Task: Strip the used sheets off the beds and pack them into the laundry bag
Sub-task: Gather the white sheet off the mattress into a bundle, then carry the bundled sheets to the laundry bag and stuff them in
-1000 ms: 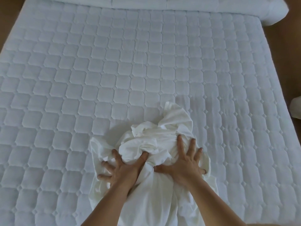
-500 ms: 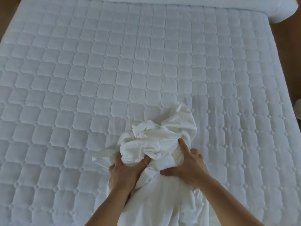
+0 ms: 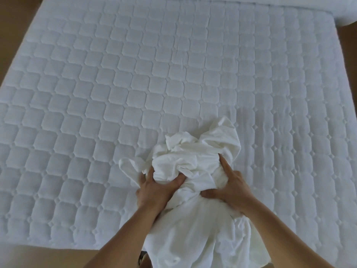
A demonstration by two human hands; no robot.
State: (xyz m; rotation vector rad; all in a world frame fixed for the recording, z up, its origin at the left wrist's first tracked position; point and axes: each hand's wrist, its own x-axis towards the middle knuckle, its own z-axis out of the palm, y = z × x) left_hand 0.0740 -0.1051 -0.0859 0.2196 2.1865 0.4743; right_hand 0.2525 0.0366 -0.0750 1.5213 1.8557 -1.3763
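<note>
Clutching sheet (image 3: 193,161); left hand (image 3: 154,192), right hand (image 3: 231,188)

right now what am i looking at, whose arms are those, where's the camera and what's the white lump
There is no machine here. These are a person's two bare arms, and the single picture comes from a wide-angle camera worn on their head, looking forward and down. That is why the arms enter from the bottom edge.

The large quilted white surface is a bed with its sheet already off. More white bedding lies along its far edge, and brown floor shows beside it.

The lump is the sheet, bunched up near the bed's close edge, with its tail hanging down between the arms. The left hand and the right hand both grip it, one on each side. No laundry bag is in view.
</note>
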